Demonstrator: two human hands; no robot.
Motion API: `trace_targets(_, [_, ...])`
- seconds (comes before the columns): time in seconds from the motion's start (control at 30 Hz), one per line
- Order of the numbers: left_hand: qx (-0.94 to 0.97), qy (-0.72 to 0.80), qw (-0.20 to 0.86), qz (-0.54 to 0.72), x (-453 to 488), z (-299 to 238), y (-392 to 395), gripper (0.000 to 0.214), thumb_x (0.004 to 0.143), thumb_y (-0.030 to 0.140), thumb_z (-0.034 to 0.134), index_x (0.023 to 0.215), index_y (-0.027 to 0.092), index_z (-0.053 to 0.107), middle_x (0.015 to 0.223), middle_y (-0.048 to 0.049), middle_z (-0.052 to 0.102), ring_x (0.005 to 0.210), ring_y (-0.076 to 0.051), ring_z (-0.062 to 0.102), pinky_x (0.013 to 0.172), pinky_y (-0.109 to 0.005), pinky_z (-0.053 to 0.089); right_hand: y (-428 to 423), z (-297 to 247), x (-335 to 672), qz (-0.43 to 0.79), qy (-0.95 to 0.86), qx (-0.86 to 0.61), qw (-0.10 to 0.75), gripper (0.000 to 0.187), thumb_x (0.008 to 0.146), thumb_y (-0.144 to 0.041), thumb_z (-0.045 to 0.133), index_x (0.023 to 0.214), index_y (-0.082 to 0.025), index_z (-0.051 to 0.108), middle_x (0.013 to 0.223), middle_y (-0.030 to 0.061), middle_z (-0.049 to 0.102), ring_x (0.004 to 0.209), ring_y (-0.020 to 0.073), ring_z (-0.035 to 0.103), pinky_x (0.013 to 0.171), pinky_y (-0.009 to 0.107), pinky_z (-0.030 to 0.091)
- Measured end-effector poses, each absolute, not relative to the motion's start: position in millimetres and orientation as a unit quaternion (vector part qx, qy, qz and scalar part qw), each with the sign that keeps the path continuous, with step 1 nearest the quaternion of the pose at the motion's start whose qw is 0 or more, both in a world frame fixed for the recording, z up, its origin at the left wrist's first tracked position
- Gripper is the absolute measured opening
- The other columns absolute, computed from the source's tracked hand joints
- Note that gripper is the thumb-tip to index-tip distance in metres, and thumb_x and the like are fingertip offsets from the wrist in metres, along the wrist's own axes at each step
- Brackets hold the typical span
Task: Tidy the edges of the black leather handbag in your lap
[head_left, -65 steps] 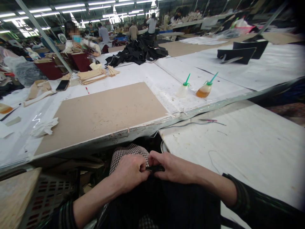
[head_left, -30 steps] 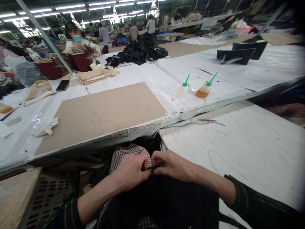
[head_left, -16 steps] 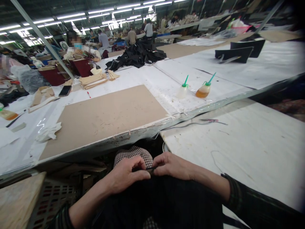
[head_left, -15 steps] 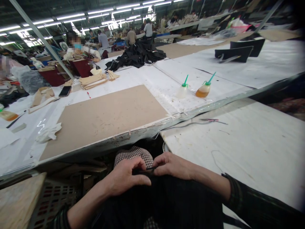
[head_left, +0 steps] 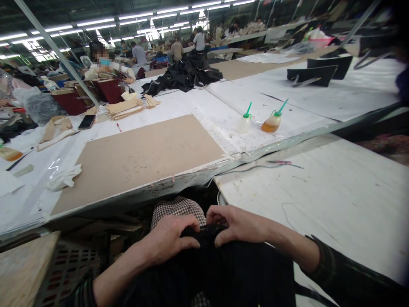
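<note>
A black bag [head_left: 243,268] lies across my lap, with a dark strap [head_left: 315,294] trailing at its lower right. Its upper edge sits between my two hands. My left hand [head_left: 171,236] is closed on that edge from the left, thumb on the near side and fingers curled over the far side. From the right, my right hand [head_left: 238,224] grips the same edge, its thumb pressed down on the black material and its fingers bent behind it. Checked cloth [head_left: 179,209] shows over my knee just beyond. Fine detail of the edge is too dark to make out.
Ahead is a long table with a brown board [head_left: 143,157] and two green-spouted bottles [head_left: 271,123]. A white side table [head_left: 319,192] stands at right, thin pliers-like tool [head_left: 283,163] on it. Black bags [head_left: 313,76] stand farther off. A plastic crate [head_left: 68,268] is lower left.
My right hand has shifted slightly, its thumb now spread down over the black edge. The left hand has barely moved. Another dark bag with a handle has appeared at the far right.
</note>
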State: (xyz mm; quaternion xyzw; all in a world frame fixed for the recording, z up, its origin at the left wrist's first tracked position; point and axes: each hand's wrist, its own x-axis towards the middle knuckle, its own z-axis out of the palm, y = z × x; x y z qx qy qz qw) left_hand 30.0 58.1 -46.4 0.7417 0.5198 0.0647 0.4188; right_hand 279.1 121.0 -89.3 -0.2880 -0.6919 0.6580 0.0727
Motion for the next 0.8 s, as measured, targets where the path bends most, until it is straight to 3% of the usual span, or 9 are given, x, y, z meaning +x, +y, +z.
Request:
trace_targets(0.13, [0.753,0.508,0.411,0.073,34.2,-46.9,58.8,0.019,0.081,0.032,0.076,0.098,0.030,0.066,0.097,0.0102,0.069,0.091,-0.012,0.060,0.079,-0.023,0.037,117.5,-83.1,279.8,0.533,-0.782,-0.309,0.091,0.031,0.071,-0.013,0.082,0.092,-0.018,0.059,0.078,-0.0068,0.056,0.072,0.0108,0.050,0.063,0.022,0.035])
trace_targets(0.37, [0.750,0.519,0.405,0.060,42.9,-47.5,62.2,0.009,0.086,0.032,0.069,0.088,0.025,0.064,0.087,0.0075,0.067,0.083,-0.012,0.057,0.072,-0.025,0.035,116.8,-80.4,283.4,0.479,-0.823,-0.287,0.104,0.015,0.080,-0.012,0.078,0.092,-0.020,0.072,0.090,-0.0041,0.068,0.085,0.0124,0.061,0.075,0.023,0.041])
trace_targets(0.5, [0.745,0.537,0.393,0.047,45.6,-45.4,61.6,0.008,0.086,0.032,0.065,0.088,0.025,0.063,0.084,0.0065,0.065,0.078,-0.012,0.054,0.069,-0.026,0.033,113.7,-82.9,282.1,0.478,-0.806,-0.328,0.116,0.004,0.082,-0.018,0.074,0.085,-0.019,0.072,0.081,-0.0045,0.068,0.075,0.0113,0.061,0.068,0.023,0.041])
trace_targets(0.8, [0.714,0.584,0.383,0.058,47.8,-43.6,59.4,0.015,0.083,0.034,0.065,0.079,0.021,0.059,0.072,0.0052,0.061,0.070,-0.012,0.051,0.064,-0.028,0.029,112.2,-90.3,276.5,0.493,-0.781,-0.363,0.124,0.008,0.080,-0.023,0.070,0.076,-0.016,0.067,0.066,-0.0045,0.063,0.060,0.0093,0.054,0.055,0.022,0.036])
